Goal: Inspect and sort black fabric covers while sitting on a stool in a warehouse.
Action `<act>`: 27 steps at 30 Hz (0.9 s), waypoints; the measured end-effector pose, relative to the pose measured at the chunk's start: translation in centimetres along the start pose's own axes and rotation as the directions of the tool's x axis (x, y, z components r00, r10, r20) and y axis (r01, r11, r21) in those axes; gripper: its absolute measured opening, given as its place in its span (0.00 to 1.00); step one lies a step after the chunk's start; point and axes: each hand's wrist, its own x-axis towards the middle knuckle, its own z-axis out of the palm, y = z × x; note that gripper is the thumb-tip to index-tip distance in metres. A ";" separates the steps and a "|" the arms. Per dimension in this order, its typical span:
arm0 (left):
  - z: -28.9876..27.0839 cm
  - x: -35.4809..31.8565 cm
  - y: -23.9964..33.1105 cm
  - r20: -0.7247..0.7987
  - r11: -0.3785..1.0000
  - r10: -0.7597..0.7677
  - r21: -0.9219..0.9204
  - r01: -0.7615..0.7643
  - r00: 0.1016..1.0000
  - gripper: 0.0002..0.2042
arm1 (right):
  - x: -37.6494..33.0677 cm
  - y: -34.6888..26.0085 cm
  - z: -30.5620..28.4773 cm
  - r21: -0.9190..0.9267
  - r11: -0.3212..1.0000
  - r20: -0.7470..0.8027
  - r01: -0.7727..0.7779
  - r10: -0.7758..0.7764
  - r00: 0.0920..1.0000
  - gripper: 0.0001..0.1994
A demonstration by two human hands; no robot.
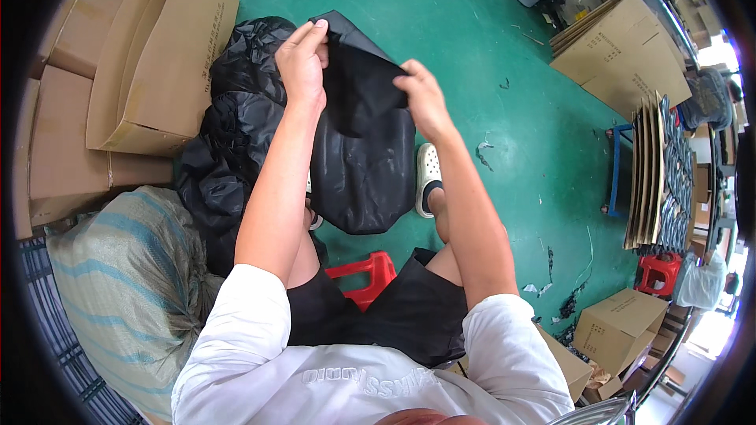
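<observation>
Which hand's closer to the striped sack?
Left. The left hand is ahead and to the right of the striped sack, pinching the black material; the right hand is farther right, at the material's right edge.

Your view is bright and mostly sharp. White glare patches (pixel 714 332) burn out beyond the right edge of the green floor (pixel 551 181), which carries a soft sheen. The black material (pixel 358 86) you hold loses detail in darkness; the black bundle (pixel 362 177) beneath takes dull highlights. Your right hand (pixel 425 98) looks slightly blurred. Fisheye distortion bends straight lines outward, and the corners fall black.
</observation>
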 end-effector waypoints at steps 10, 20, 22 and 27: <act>1.1 -1.1 -0.1 0.315 0.854 0.180 0.419 -0.307 0.932 0.11 | 0.2 -5.2 -6.5 0.433 0.900 -0.053 -0.049 0.079 0.995 0.02; 0.4 -0.5 1.3 0.573 0.889 -0.098 0.417 -0.187 0.813 0.15 | -1.4 -6.0 -9.6 0.769 0.638 0.033 0.020 -0.071 0.997 0.09; 0.0 -0.1 1.3 0.505 0.690 -0.006 0.627 -0.362 0.863 0.09 | -1.7 -6.0 -9.6 0.807 0.590 0.039 0.031 -0.106 0.994 0.13; -0.7 0.5 2.3 0.354 0.323 -0.019 0.887 -0.329 0.935 0.10 | -2.3 -6.4 -10.0 0.824 0.542 0.078 0.164 -0.396 0.915 0.20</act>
